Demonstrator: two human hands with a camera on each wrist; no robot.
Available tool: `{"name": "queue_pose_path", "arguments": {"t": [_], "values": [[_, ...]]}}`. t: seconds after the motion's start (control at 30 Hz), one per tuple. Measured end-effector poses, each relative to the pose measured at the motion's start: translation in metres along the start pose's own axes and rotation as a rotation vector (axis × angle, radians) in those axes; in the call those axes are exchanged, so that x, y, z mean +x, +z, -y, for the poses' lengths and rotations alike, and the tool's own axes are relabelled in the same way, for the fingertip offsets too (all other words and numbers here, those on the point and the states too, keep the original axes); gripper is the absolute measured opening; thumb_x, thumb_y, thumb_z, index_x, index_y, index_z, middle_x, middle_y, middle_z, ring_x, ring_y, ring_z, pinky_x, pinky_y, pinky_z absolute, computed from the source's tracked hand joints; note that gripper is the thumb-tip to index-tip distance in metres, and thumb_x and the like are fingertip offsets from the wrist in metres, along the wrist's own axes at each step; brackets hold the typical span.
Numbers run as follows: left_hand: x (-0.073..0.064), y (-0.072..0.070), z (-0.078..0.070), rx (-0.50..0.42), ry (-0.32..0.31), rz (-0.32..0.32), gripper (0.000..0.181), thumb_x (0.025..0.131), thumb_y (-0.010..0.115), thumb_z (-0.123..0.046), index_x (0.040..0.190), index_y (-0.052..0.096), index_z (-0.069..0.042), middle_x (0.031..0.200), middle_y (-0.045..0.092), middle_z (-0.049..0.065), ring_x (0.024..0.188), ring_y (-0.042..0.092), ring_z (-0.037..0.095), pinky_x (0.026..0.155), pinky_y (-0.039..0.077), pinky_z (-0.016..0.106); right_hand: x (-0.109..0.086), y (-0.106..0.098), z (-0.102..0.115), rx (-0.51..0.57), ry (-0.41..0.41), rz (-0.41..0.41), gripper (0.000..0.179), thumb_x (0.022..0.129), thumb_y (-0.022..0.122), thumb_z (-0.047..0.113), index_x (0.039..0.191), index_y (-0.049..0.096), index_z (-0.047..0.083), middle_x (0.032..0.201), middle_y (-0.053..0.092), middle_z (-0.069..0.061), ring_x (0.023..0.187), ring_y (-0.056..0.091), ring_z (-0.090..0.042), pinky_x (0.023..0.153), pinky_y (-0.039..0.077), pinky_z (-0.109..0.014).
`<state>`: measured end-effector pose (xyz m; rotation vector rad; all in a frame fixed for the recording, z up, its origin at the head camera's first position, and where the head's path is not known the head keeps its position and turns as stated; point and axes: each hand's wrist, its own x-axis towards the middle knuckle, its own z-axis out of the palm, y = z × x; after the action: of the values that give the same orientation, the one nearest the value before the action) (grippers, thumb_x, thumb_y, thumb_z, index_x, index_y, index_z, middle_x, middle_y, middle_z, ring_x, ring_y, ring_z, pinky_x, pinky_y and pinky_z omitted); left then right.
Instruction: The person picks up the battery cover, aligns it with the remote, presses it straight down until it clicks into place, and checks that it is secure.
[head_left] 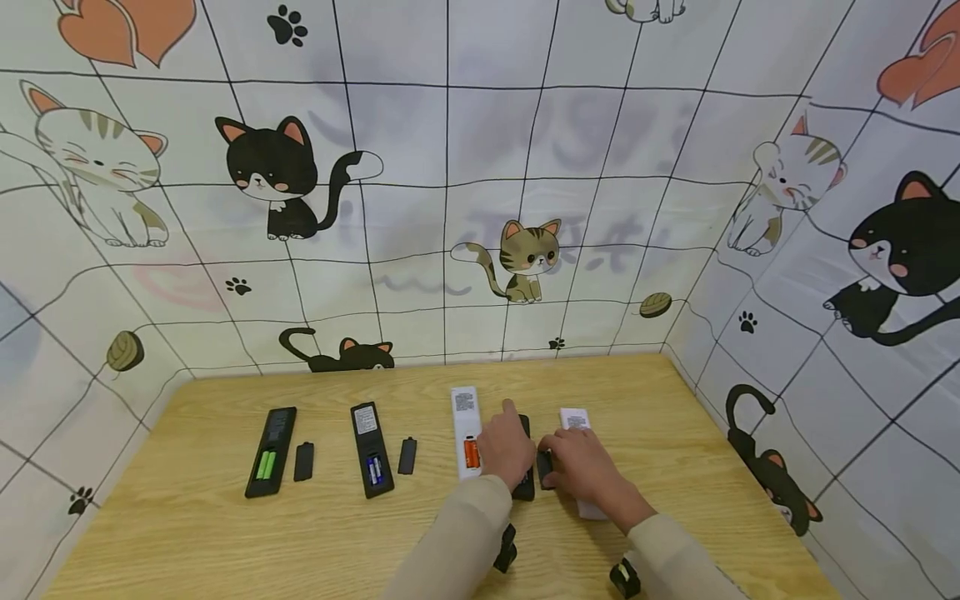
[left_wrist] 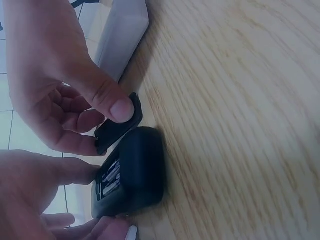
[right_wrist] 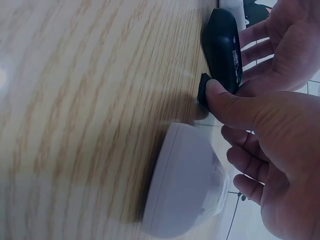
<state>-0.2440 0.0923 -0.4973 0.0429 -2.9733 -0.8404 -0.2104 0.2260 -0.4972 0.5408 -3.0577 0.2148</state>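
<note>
Wood table (head_left: 187, 533), cat-print wall (head_left: 420, 217) on far side, my left hand (head_left: 504, 446) gripping one black remote (left_wrist: 142, 170), my right hand (head_left: 588, 471) pinching one black cover (left_wrist: 120, 127), white remotes (head_left: 465, 417) left and right.

Head view: was bright, fairly evenly lit; far wall (head_left: 408, 217) showed pale and clear. Wrist views: were dimmer, bluish, softly detailed. In the right wrist view, glare spotted the table (head_left: 165, 533) at left; soft shadow lay beside the white remote (right_wrist: 182, 185).
</note>
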Motion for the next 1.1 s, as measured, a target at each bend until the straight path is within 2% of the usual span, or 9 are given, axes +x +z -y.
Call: {"name": "queue_pose_path", "arguments": {"t": [0.37, 0.5, 0.63, 0.83, 1.1], "values": [[0.001, 0.001, 0.003, -0.054, 0.027, -0.014, 0.046, 0.075, 0.081, -0.019, 0.113, 0.059, -0.004, 0.087, 0.066, 0.016, 0.068, 0.064, 0.032, 0.058, 0.054, 0.043, 0.0, 0.0, -0.001, -0.004, 0.013, -0.001, 0.042, 0.07, 0.087, 0.033, 0.105, 0.069, 0.018, 0.088, 0.062, 0.004, 0.084, 0.056, -0.017, 0.089, 0.044, -0.046], [0.003, 0.0, 0.005, -0.101, 0.003, -0.022, 0.053, 0.072, 0.085, -0.022, 0.115, 0.058, -0.005, 0.088, 0.065, 0.015, 0.071, 0.064, 0.031, 0.06, 0.053, 0.042, 0.0, 0.001, -0.001, 0.001, 0.014, 0.0, 0.042, 0.071, 0.086, 0.033, 0.106, 0.068, 0.018, 0.09, 0.063, 0.004, 0.086, 0.057, -0.018, 0.091, 0.043, -0.046], [0.003, -0.004, 0.006, -0.162, -0.034, 0.008, 0.06, 0.07, 0.087, -0.023, 0.12, 0.058, -0.005, 0.089, 0.069, 0.015, 0.072, 0.064, 0.03, 0.058, 0.052, 0.039, -0.001, 0.002, -0.002, 0.004, 0.014, -0.007, 0.042, 0.071, 0.086, 0.033, 0.105, 0.067, 0.018, 0.089, 0.063, 0.004, 0.085, 0.057, -0.018, 0.091, 0.043, -0.047], [0.005, -0.006, 0.01, -0.23, -0.071, 0.031, 0.064, 0.074, 0.084, -0.025, 0.129, 0.057, -0.007, 0.099, 0.071, 0.015, 0.078, 0.065, 0.032, 0.063, 0.052, 0.04, -0.003, 0.001, -0.002, -0.02, -0.022, -0.064, 0.041, 0.07, 0.087, 0.034, 0.103, 0.066, 0.019, 0.084, 0.059, 0.005, 0.078, 0.052, -0.013, 0.084, 0.044, -0.044], [0.008, -0.013, 0.012, -0.288, -0.099, 0.049, 0.051, 0.076, 0.082, -0.029, 0.118, 0.063, -0.007, 0.094, 0.07, 0.01, 0.076, 0.062, 0.025, 0.064, 0.048, 0.037, -0.005, 0.002, -0.004, -0.02, -0.016, -0.069, 0.041, 0.07, 0.087, 0.034, 0.1, 0.063, 0.02, 0.081, 0.058, 0.008, 0.077, 0.049, -0.011, 0.084, 0.042, -0.04]]}}
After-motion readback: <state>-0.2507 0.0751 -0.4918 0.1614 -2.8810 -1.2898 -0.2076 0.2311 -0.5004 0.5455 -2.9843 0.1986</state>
